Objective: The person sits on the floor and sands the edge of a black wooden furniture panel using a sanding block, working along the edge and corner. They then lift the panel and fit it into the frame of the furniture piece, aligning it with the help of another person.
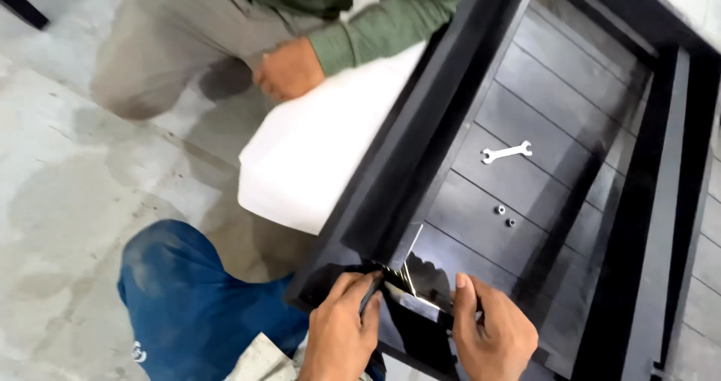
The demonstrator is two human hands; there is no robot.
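Head view, looking down at both hands at the near corner of a black frame point(420, 148).

Left hand point(342, 336): fingers point(359, 289) curled narrow around a thin dark tool point(369, 294), held against the frame corner. I cannot tell what kind of tool it is; most of it is hidden under the hand.

Right hand point(492, 332): fingers pressed on a shiny metal bracket point(413, 283) at the same corner, index finger stretched along its upper edge. Fingers close together, gripping or steadying the bracket; I cannot tell which.

The bracket sits at the inner corner of the frame, between the two hands and touching both the frame and the right hand.

Inside the frame, on dark slats point(541, 88): a small silver spanner point(506, 152) lies flat, well apart from the hands. Two small nuts point(505, 216) lie side by side, between spanner and bracket.

My knee in blue trousers point(188, 298) is on the concrete floor point(60, 201).

Another person crouches opposite, in a green sleeve point(390, 20); that person's hand point(289, 69) rests on a white panel point(315, 148) leaning beside the frame.
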